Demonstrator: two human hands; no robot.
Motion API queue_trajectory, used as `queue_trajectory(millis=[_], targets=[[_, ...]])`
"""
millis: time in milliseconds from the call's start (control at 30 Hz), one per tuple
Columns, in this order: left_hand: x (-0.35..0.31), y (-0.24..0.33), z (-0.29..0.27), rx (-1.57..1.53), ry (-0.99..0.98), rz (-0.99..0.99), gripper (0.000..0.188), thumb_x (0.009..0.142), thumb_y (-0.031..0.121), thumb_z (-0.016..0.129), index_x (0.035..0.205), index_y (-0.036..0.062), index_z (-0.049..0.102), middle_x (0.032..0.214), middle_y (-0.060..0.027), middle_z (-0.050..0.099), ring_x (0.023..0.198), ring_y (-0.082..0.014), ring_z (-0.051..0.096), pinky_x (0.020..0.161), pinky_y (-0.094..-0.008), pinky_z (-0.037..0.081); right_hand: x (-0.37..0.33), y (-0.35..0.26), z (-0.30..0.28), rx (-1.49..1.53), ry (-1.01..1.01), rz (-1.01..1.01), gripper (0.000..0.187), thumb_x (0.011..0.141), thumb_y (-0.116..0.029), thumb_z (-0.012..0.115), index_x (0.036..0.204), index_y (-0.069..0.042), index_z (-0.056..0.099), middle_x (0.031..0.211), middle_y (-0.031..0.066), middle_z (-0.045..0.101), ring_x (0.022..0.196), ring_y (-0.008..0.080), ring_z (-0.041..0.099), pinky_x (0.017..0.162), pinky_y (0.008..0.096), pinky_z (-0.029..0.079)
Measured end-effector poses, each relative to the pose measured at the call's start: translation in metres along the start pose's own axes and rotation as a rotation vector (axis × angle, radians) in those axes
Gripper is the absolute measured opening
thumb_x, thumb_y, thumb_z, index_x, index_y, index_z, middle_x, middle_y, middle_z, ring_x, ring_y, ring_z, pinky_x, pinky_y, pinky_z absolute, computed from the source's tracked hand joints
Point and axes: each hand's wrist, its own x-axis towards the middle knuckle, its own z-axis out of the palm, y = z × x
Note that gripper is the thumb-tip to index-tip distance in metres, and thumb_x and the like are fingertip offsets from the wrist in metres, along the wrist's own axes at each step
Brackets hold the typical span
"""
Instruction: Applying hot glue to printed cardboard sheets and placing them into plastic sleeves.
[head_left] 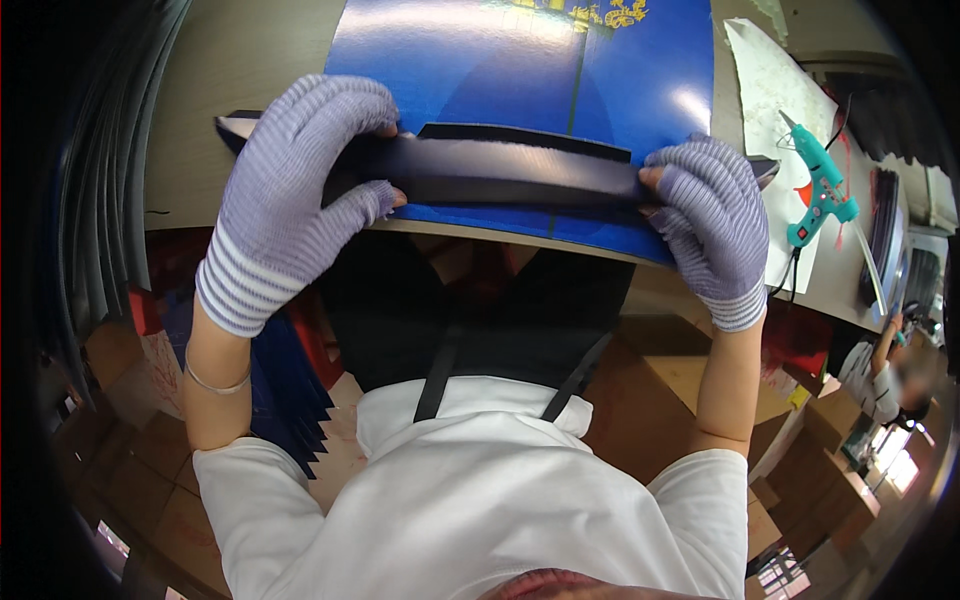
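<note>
A long, dark, glossy folded strip [520,168] stretches sideways across the near edge of the table, a flat black flap standing along its far side. Its left part is gripped between the thumb and fingers of my left hand [300,165], in a striped lilac glove with bare fingertips. The same kind of glove covers my right hand [708,205], whose fingers close round the strip's right part. Pale-edged ends poke out beyond both hands. Beneath lies a large shiny blue board [480,75] with gold print at its far side.
A teal glue gun [822,185] with a cord rests on a stained white sheet [765,90] at the right. Stacked dark sheets [95,130] hang at the left edge. Cardboard boxes [690,375] stand below the table, and another person [880,385] is at the far right.
</note>
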Motion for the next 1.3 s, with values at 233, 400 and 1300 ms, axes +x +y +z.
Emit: queue_trajectory(millis=[233, 400, 1300], targets=[[-0.042, 0.036, -0.004, -0.133, -0.227, 0.127, 0.028, 0.064, 0.001, 0.068, 0.09, 0.0048, 0.058, 0.088, -0.0137, 0.06, 0.079, -0.0283, 0.057, 0.071, -0.039, 0.046, -0.023, -0.047, -0.022, 0.021, -0.151, -0.065, 0.029, 0.064, -0.014, 0.071, 0.091, -0.022, 0.066, 0.08, 0.0028, 0.059, 0.074, 0.02, 0.058, 0.071, 0.0368, 0.048], [-0.038, 0.035, -0.008, -0.024, -0.172, 0.16, 0.022, 0.064, 0.006, 0.069, 0.084, 0.0098, 0.063, 0.084, -0.0081, 0.059, 0.079, -0.0253, 0.056, 0.068, -0.0372, 0.047, -0.024, -0.047, -0.024, 0.033, -0.223, 0.013, 0.026, 0.064, -0.014, 0.07, 0.089, -0.02, 0.065, 0.08, 0.0038, 0.059, 0.074, 0.0215, 0.059, 0.072, 0.0369, 0.048], [-0.006, 0.01, 0.002, 0.148, -0.27, 0.122, 0.026, 0.067, 0.007, 0.069, 0.092, 0.0136, 0.067, 0.091, -0.0086, 0.058, 0.089, -0.0266, 0.054, 0.081, -0.0384, 0.046, 0.005, -0.017, -0.014, -0.006, -0.278, -0.001, 0.022, 0.064, -0.012, 0.07, 0.086, -0.015, 0.068, 0.081, 0.0054, 0.061, 0.078, 0.023, 0.058, 0.068, 0.0332, 0.049]])
